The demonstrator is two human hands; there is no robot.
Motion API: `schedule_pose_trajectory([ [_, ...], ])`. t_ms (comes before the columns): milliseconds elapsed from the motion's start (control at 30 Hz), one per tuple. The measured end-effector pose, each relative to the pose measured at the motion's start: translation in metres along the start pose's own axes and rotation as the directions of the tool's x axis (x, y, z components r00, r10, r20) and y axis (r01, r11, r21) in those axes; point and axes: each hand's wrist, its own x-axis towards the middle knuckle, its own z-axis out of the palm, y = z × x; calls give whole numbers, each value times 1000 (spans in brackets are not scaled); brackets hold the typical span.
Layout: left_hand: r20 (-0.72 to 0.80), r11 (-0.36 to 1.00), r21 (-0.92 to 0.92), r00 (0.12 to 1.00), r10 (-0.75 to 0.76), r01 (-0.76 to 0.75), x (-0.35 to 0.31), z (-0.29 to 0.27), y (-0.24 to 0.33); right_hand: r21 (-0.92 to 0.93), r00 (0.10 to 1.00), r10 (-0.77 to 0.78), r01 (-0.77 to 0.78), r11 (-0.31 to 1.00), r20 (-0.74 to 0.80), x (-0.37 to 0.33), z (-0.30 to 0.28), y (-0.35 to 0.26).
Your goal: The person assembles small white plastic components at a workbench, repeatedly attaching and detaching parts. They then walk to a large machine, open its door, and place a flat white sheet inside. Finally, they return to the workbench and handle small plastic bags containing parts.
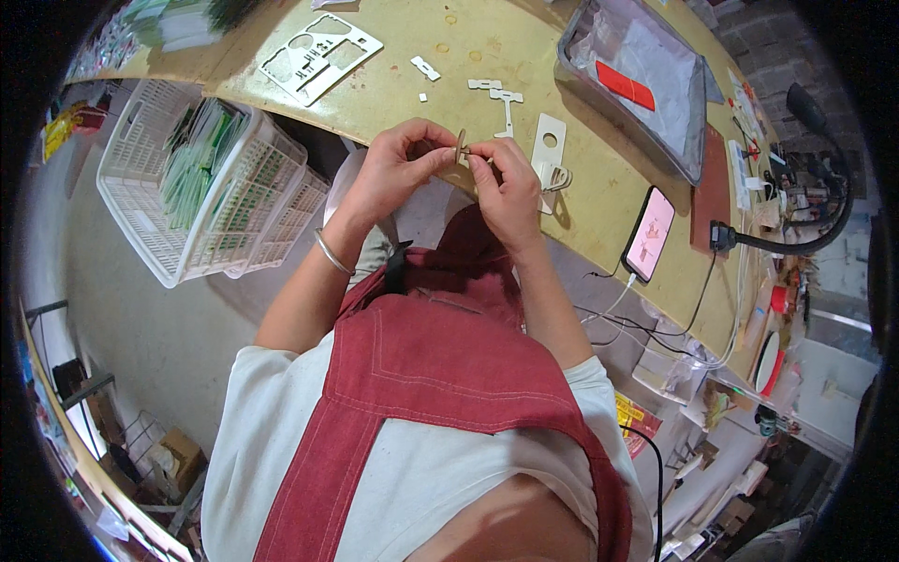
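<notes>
My left hand (pixel 401 169) and my right hand (pixel 506 189) meet over the table's near edge. Between their fingertips is a small flat disc-like piece (pixel 462 144), seen nearly edge-on; the left thumb and fingers pinch it. The right fingers are closed against its other side, on a small part I cannot make out. Right of my right hand lies a white flat piece with a round hole (pixel 549 140), beside an upright slotted white piece (pixel 556 178). Beyond my hands are thin white connector pieces (pixel 507 97), a small notched one (pixel 425 67), and a white cut-out sheet (pixel 320 58).
A grey tray (pixel 700 140) with a red packet (pixel 626 86) stands at the back right. A lit phone (pixel 648 234) with a charging cable lies at the right, near a black bent-neck stand (pixel 833 220). White baskets (pixel 140 220) holding green-white packets stand at the left.
</notes>
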Motion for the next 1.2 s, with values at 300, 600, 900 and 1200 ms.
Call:
schedule_pose_trajectory([
  [300,-40,999,-47,999,12,-14,-1,2,-5,26,1000,-9,9,1000,-10,0,1,-2],
  [600,-40,999,-45,999,-31,29,-4,5,0,82,1000,17,-15,997,-17,0,1,4],
  [900,-98,999,-54,995,2,-8,-5,12,-1,141,999,34,-29,990,-34,1,-1,3],
  [1200,-105,998,-58,993,-46,40,-5,9,5,177,996,87,-86,980,2,0,-3,6],
])
